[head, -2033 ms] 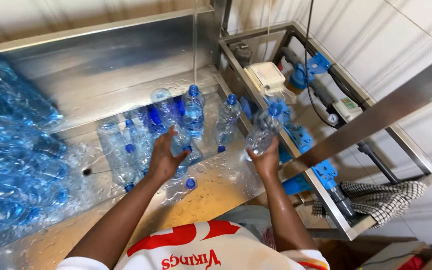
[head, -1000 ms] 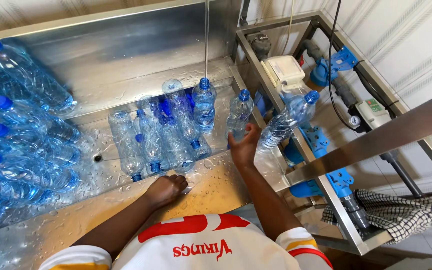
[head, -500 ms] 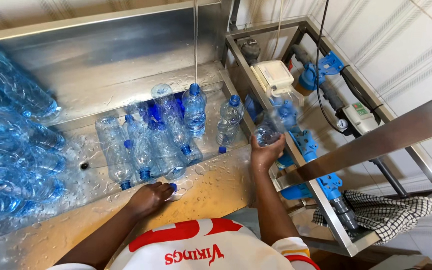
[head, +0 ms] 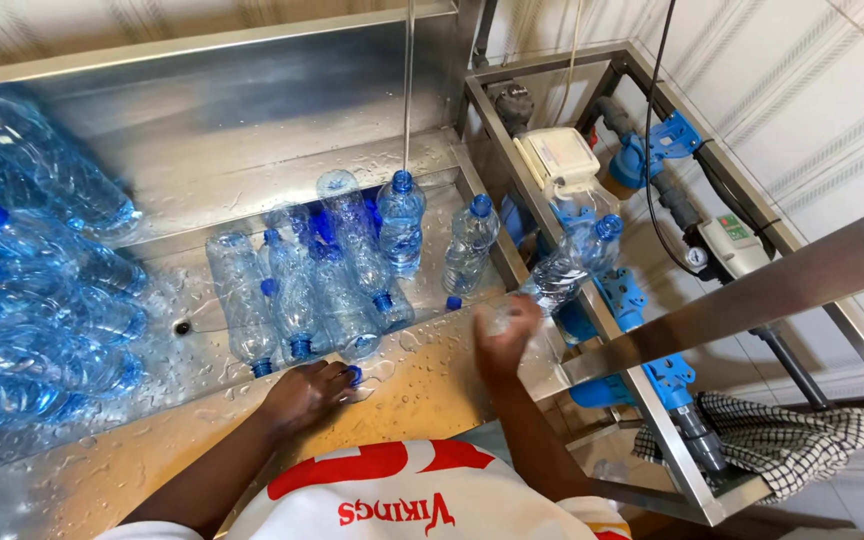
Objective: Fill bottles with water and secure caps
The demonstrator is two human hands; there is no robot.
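My right hand [head: 505,333] grips the base of a clear plastic bottle with a blue cap [head: 564,268], held tilted up to the right over the edge of the wet steel trough [head: 252,120]. My left hand [head: 304,393] rests on the trough's front ledge, its fingers over a small blue cap [head: 354,375]. Just beyond it lie several empty bottles [head: 297,290] on their sides. Two bottles stand upright, one [head: 401,222] under a thin stream of water [head: 408,80] and one [head: 470,243] to its right.
A big pile of filled blue-capped bottles [head: 22,280] fills the trough's left side. To the right stands a steel frame [head: 752,300] with blue pipe fittings [head: 652,150], a white box [head: 560,158] and a gauge. A checked cloth [head: 782,430] hangs low right.
My right hand has swung its bottle out to the right over the trough's edge. My left hand has dropped from the lying bottles to the front ledge and settled on a cap.
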